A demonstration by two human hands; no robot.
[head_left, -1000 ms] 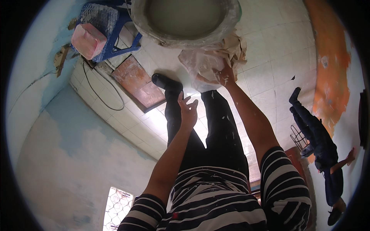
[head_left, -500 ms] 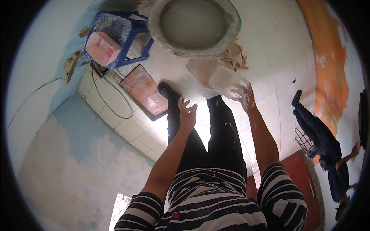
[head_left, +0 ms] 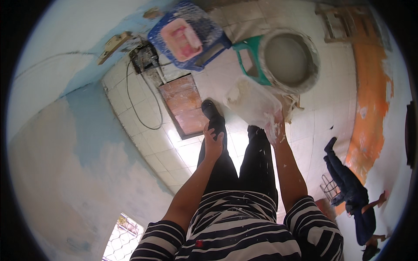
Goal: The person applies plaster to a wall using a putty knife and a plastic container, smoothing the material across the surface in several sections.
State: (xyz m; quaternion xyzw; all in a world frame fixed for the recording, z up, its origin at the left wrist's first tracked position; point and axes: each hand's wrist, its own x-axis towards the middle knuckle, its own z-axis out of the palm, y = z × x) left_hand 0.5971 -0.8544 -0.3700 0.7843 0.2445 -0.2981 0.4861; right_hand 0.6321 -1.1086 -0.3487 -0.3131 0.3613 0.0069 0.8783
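Observation:
My right hand (head_left: 275, 128), smeared with white, grips a translucent plastic tub (head_left: 257, 104) by its near right edge. The tub is tilted, and pale residue coats its far side. Beyond it is a round basin (head_left: 314, 65) with a crusted rim, holding grey-white liquid, on a green plastic stool (head_left: 261, 65). My left hand (head_left: 213, 140) hangs in front of my left leg, empty, its fingers apart.
On a blue, white-spattered stool (head_left: 213, 37) at far left sits a pink tub (head_left: 164, 32). A brown panel (head_left: 180, 102) lies on the tiled floor near a looped cable (head_left: 127, 93). Another person (head_left: 359, 195) stands by the right wall. A wooden frame (head_left: 331, 26) is at far right.
The view has swung, so the basin and blue stool appear further right. My right hand has tipped the tub to a different angle. My left hand stays empty.

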